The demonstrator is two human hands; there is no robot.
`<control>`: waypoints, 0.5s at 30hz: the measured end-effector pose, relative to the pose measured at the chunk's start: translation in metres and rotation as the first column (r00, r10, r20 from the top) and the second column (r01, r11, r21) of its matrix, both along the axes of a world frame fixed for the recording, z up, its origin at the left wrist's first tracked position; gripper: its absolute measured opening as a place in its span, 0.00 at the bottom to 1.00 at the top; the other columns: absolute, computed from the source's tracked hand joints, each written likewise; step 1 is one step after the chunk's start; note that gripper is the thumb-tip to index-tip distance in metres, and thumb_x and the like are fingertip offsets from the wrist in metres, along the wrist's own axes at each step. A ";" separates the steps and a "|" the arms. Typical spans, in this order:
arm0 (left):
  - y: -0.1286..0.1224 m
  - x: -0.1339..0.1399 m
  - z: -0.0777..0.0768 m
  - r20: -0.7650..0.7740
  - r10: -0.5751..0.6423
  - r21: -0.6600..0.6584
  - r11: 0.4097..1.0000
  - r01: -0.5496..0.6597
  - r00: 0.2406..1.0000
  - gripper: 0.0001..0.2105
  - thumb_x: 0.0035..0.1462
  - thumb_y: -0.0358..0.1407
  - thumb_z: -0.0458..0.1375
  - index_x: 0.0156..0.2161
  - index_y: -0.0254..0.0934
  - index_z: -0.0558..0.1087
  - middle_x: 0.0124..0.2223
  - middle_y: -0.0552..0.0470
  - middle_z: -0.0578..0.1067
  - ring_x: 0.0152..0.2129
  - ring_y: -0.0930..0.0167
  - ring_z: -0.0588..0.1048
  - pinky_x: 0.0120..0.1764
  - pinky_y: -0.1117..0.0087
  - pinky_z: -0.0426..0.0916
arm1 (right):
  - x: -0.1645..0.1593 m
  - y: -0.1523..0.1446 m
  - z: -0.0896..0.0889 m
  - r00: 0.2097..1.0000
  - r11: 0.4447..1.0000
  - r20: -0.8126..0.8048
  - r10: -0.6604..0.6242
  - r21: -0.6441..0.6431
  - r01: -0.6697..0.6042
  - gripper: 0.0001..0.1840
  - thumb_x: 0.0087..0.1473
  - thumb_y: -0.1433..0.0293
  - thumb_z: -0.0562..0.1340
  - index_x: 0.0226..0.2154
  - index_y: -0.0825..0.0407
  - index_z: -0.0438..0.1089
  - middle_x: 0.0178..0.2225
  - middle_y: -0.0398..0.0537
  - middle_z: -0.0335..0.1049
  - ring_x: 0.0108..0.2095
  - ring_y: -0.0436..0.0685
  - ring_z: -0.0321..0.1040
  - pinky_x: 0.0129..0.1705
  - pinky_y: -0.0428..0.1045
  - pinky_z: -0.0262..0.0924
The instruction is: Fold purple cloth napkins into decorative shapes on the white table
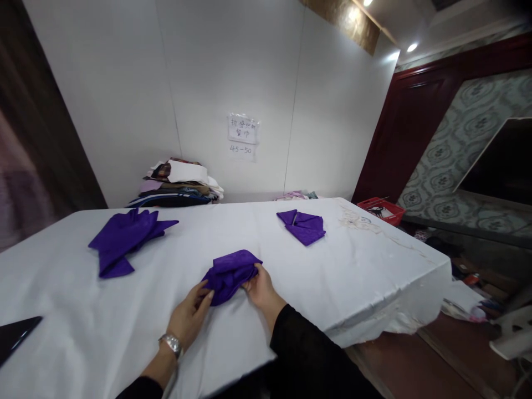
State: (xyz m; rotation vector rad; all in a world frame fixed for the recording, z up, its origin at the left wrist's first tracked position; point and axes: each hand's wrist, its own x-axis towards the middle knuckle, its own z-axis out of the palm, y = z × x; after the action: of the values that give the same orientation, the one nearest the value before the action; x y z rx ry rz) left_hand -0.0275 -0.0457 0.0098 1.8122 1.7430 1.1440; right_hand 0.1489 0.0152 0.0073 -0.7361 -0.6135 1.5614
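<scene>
A purple cloth napkin (233, 271), partly folded and bunched, is held near the front of the white-covered table between both hands. My left hand (191, 313), with a silver watch on its wrist, pinches the napkin's left edge between thumb and fingers. At the right edge my right hand (260, 285) grips it, the thumb on top and the other fingers partly hidden beneath. Farther left lies a loosely crumpled purple cloth (127, 235). Beyond my right hand rests another purple napkin (305, 226), folded into a flat pointed shape.
White cloth covers the table (353, 277). Behind its far edge stands a pile of folded clothes (178, 183) against the white wall. A red basket (380, 210) sits past the right corner. A dark flat object (16, 335) lies at the left front edge.
</scene>
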 end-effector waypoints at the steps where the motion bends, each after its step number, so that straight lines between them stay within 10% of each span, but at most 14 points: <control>1: 0.000 0.000 0.001 0.005 0.007 -0.009 1.000 -0.007 1.000 0.23 0.51 0.51 0.50 0.48 0.40 0.65 0.33 0.54 0.78 0.27 0.68 0.76 0.31 0.68 0.72 | -0.001 -0.003 0.000 0.999 0.999 0.015 0.032 0.027 -0.032 0.11 0.46 0.61 0.58 0.27 0.52 0.67 0.24 0.44 0.70 0.26 0.53 0.67 0.30 0.49 0.63; 15: 0.023 -0.004 -0.011 0.282 0.091 -0.076 0.995 -0.072 0.955 0.16 0.47 0.51 0.53 0.25 0.39 0.67 0.18 0.58 0.69 0.18 0.72 0.69 0.24 0.72 0.64 | -0.004 -0.021 0.000 0.892 0.934 0.381 0.243 0.156 -0.321 0.09 0.42 0.69 0.65 0.30 0.56 0.74 0.26 0.44 0.74 0.27 0.53 0.70 0.37 0.50 0.64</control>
State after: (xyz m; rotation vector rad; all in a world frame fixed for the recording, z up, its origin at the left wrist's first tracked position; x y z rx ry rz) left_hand -0.0316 -0.0228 -0.0012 1.4653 1.6756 1.2937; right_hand 0.1444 -0.0063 0.0071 -0.7964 -1.1885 1.6035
